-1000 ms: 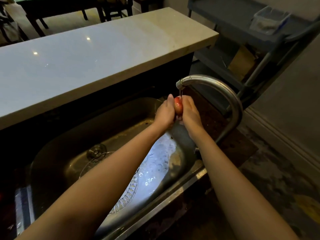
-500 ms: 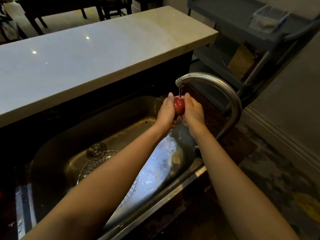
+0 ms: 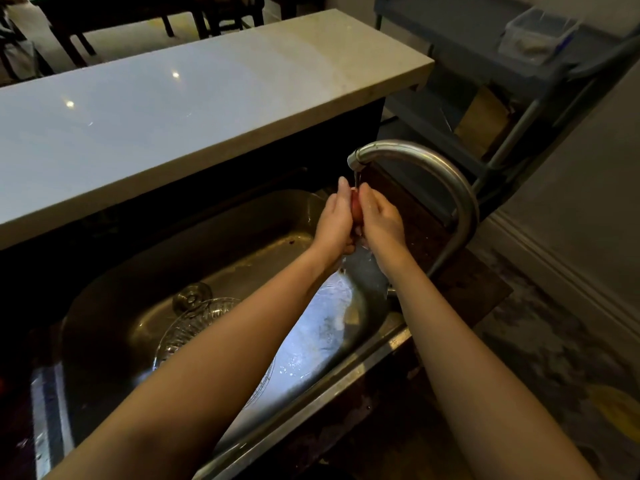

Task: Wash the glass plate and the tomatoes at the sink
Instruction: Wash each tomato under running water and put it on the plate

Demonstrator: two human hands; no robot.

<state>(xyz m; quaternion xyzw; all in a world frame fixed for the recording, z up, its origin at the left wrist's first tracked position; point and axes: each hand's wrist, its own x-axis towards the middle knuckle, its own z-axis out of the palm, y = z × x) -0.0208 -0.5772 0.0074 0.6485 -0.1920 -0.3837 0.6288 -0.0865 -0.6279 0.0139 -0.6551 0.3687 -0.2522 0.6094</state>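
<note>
A small red tomato [image 3: 355, 206] shows as a thin strip between my two palms, under the thin stream from the curved steel tap [image 3: 433, 168]. My left hand [image 3: 334, 220] holds it from the left, fingers up along its side. My right hand [image 3: 379, 218] cups it from the right, fingers curled round it. Most of the tomato is hidden by the hands. The ribbed glass plate [image 3: 194, 327] lies in the bottom of the steel sink [image 3: 221, 244], partly covered by my left forearm. No other tomatoes are visible.
The drain [image 3: 191, 297] sits just beyond the plate. A pale stone counter [image 3: 194, 98] runs along the far side of the sink. A grey shelf cart [image 3: 502, 64] with a clear plastic tub [image 3: 535, 34] stands to the right. Dark floor lies at lower right.
Both hands have closed in more tightly round the tomato, so less red shows. They stay under the tap; the view has shifted slightly.
</note>
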